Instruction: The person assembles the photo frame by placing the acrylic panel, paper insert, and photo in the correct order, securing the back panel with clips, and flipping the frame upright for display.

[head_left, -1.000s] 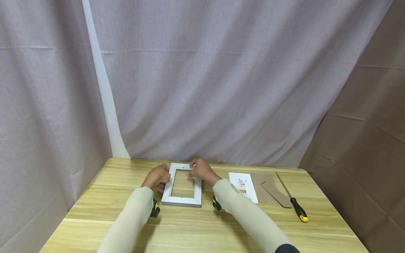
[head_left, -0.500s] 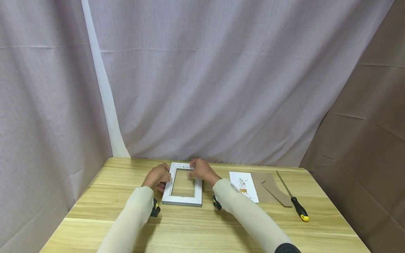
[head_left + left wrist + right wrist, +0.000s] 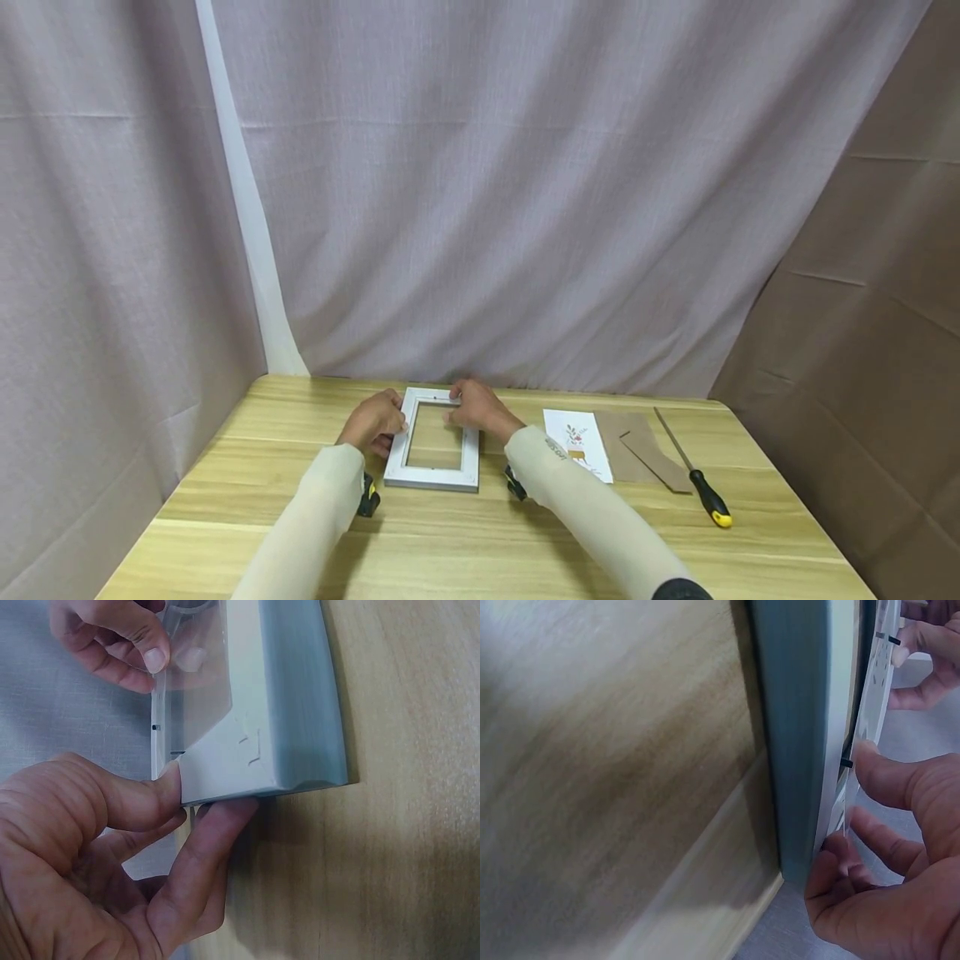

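The pale wooden table [image 3: 465, 533] carries everything. Near its far edge, at twelve o'clock from the person, lies the white rectangular picture frame [image 3: 433, 439], back side up, with a clear pane [image 3: 196, 690] sitting in its opening. At three o'clock from the frame lie a white printed card [image 3: 576, 442], a brown cardboard backing [image 3: 641, 454] and a black-and-yellow-handled screwdriver [image 3: 701, 487].

The left hand [image 3: 372, 422] pinches the frame's far-left corner, thumb on top and fingers curled underneath. The right hand [image 3: 480, 408] curls at the far-right corner, fingertips [image 3: 870, 761] on the pane's edge.

Seating the pane well probably calls for steadying the frame flat with the left hand and touching only the pane's edges, to avoid smudges.
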